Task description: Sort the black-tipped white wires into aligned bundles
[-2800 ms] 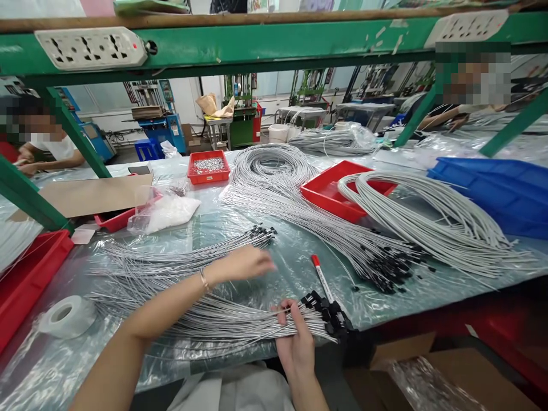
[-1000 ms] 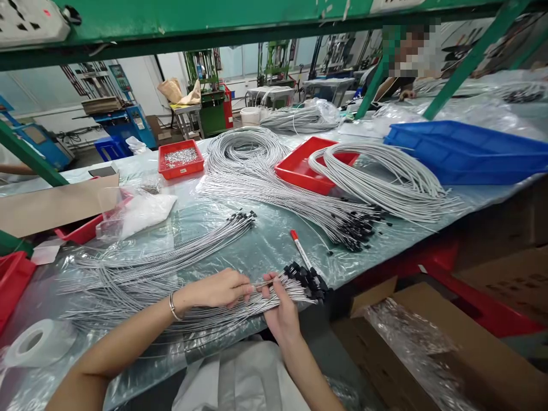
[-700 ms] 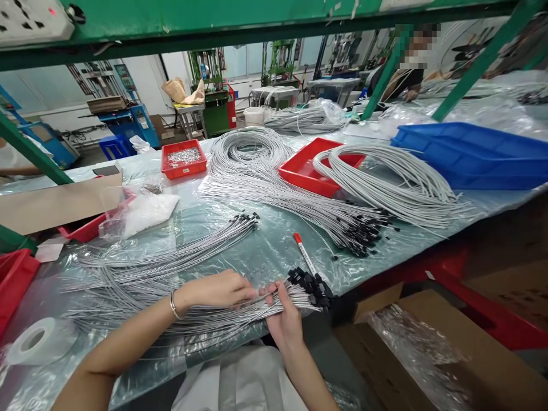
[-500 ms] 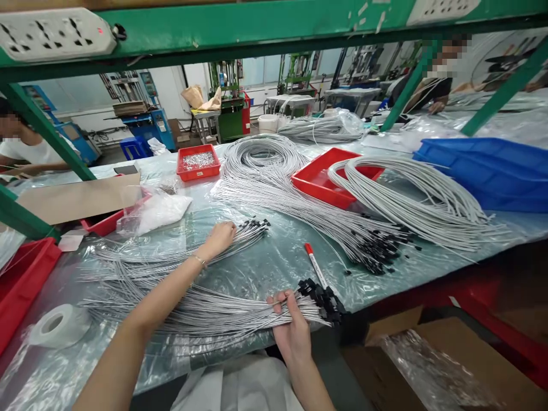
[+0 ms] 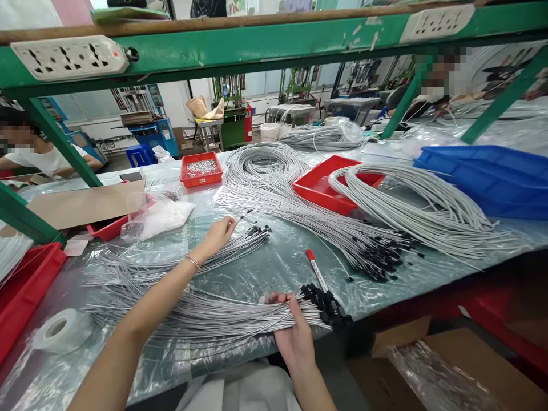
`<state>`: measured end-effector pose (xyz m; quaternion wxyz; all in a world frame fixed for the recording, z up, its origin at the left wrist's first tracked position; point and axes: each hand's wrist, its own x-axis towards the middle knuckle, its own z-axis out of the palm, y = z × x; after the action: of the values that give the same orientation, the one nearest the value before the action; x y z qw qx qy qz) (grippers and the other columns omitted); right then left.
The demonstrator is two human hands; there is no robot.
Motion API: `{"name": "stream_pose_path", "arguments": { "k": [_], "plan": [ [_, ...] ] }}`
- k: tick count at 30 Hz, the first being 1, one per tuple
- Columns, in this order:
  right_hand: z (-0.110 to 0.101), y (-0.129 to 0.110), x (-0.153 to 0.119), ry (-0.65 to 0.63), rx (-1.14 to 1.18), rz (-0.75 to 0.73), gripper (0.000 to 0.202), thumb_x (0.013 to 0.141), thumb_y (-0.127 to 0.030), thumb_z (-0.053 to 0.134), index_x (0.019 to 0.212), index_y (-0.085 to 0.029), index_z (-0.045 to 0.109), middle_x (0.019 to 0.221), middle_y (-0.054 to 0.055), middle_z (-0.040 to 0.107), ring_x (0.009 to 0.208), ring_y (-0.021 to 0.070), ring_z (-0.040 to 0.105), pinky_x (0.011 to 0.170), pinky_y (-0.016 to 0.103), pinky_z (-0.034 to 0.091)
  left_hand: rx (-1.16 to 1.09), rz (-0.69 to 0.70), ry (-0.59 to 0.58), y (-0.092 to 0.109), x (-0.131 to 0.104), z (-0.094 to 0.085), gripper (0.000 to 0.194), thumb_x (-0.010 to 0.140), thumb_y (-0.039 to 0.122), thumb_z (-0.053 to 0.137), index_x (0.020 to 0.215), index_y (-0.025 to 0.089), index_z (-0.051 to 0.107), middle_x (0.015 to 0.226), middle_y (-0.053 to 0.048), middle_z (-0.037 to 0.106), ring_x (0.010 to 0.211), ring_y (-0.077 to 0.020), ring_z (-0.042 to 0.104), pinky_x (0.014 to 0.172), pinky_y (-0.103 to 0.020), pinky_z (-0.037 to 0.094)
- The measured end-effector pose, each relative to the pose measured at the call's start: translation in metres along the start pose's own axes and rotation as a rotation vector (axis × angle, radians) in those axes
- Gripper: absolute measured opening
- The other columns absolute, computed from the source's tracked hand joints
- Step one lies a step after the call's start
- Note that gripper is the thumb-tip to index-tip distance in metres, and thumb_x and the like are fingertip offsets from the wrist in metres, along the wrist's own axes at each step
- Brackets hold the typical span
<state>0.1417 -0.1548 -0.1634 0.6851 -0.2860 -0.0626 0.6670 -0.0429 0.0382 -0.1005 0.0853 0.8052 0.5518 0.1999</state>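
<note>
Between its thumb and fingers my left hand [image 5: 219,233] pinches a thin cable [image 5: 245,215], whose black end sticks out past the fingertips. Just below it, a smaller bunch of grey cables [image 5: 233,246] with black connectors lies on the plastic-covered table. Close to the front edge, my right hand [image 5: 294,328] is wrapped around a thick bundle of grey cables [image 5: 222,314]. Black connectors [image 5: 327,305] gather at that bundle's right end, just beyond the hand. A red-capped marker [image 5: 315,269] lies behind them.
Further back are a large fanned cable bundle [image 5: 325,222], a cable coil [image 5: 428,211], red trays [image 5: 201,181] and a blue bin [image 5: 483,185]. A tape roll [image 5: 64,330] lies left. A green frame [image 5: 257,48] with a power strip [image 5: 71,58] spans above. Co-workers sit beyond.
My left hand has lifted slightly away from the smaller bunch, with one cable end now apart from the others. The right hand stays around its bundle. The view has tilted up a little.
</note>
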Motion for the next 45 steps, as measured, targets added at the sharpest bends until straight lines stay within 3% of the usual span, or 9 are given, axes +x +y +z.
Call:
{"name": "stream_pose_path", "arguments": {
  "k": [7,12,18,24,28,31,35,40,45],
  "plan": [
    [0.003,0.0,-0.005,-0.063,0.052,-0.03,0.021,0.069,-0.032,0.07,0.067,-0.021,0.052,0.058,-0.007,0.038,0.054,0.0089,0.038,0.075,0.033,0.044,-0.011,0.04,0.055,0.005,0.007,-0.009,0.02,0.088,0.029,0.037,0.089,0.017,0.053,0.075,-0.004,0.062,0.069,-0.0163,0.057,0.065,-0.026,0.038],
    [0.005,0.002,-0.004,-0.004,0.033,-0.048,0.024,0.065,-0.029,0.073,0.084,-0.022,0.06,0.055,-0.008,0.033,0.051,0.0075,0.033,0.069,0.03,0.042,-0.049,0.113,0.096,0.04,-0.009,-0.025,0.024,0.09,0.035,0.035,0.092,0.018,0.052,0.074,-0.002,0.062,0.065,-0.0139,0.055,0.061,-0.024,0.036],
    [0.009,0.001,-0.003,0.019,0.022,-0.059,0.037,0.063,-0.032,0.073,0.097,-0.022,0.062,0.053,-0.008,0.034,0.05,0.0079,0.032,0.061,0.028,0.041,0.114,0.364,-0.247,0.105,-0.075,-0.008,0.031,0.093,0.033,0.025,0.095,0.016,0.052,0.069,-0.006,0.062,0.057,-0.0175,0.056,0.055,-0.028,0.037],
    [0.004,0.003,-0.003,0.181,0.023,-0.056,0.029,0.054,-0.033,0.079,0.06,-0.017,0.056,0.054,-0.006,0.04,0.05,0.0071,0.035,0.047,0.022,0.035,0.103,0.582,-0.454,0.139,-0.116,-0.005,0.024,0.093,0.025,0.026,0.095,0.017,0.049,0.078,-0.004,0.065,0.059,-0.019,0.059,0.05,-0.028,0.037],
    [0.002,0.001,-0.005,0.123,0.072,-0.002,0.029,0.053,-0.033,0.08,0.061,-0.018,0.056,0.052,-0.008,0.039,0.049,0.0065,0.036,0.056,0.023,0.042,0.017,0.497,-0.472,0.117,-0.08,-0.021,0.033,0.093,0.037,0.028,0.087,0.019,0.055,0.073,-0.002,0.065,0.062,-0.0143,0.058,0.056,-0.024,0.038],
    [0.001,0.0,-0.004,0.038,0.092,0.024,0.025,0.059,-0.033,0.078,0.068,-0.019,0.059,0.059,-0.007,0.047,0.055,0.0076,0.044,0.071,0.027,0.047,0.085,0.067,-0.255,0.07,-0.031,-0.015,0.038,0.091,0.041,0.031,0.086,0.015,0.059,0.08,-0.008,0.064,0.073,-0.0174,0.058,0.065,-0.026,0.04],
    [-0.002,0.001,-0.004,0.06,0.099,0.048,0.028,0.058,-0.036,0.078,0.074,-0.021,0.06,0.079,-0.003,0.058,0.081,0.0147,0.056,0.079,0.03,0.047,0.089,-0.086,-0.221,0.008,0.016,0.01,0.02,0.079,0.031,0.052,0.077,0.013,0.061,0.081,-0.01,0.065,0.081,-0.0196,0.058,0.069,-0.026,0.041],
    [-0.003,0.003,-0.005,-0.026,0.049,-0.01,0.019,0.066,-0.032,0.073,0.07,-0.021,0.058,0.058,-0.007,0.045,0.056,0.0082,0.045,0.074,0.029,0.047,-0.025,-0.139,-0.214,-0.025,0.03,0.03,0.018,0.074,0.031,0.055,0.067,0.015,0.058,0.067,-0.003,0.063,0.064,-0.0139,0.057,0.059,-0.022,0.04],
    [-0.001,0.003,-0.003,0.035,0.03,-0.007,0.031,0.058,-0.029,0.078,0.084,-0.021,0.063,0.054,-0.008,0.041,0.051,0.0065,0.038,0.068,0.026,0.046,-0.145,-0.164,-0.106,-0.028,0.028,0.019,0.026,0.083,0.033,0.041,0.074,0.013,0.055,0.062,-0.002,0.061,0.054,-0.0117,0.055,0.053,-0.022,0.039]
  ]
}}
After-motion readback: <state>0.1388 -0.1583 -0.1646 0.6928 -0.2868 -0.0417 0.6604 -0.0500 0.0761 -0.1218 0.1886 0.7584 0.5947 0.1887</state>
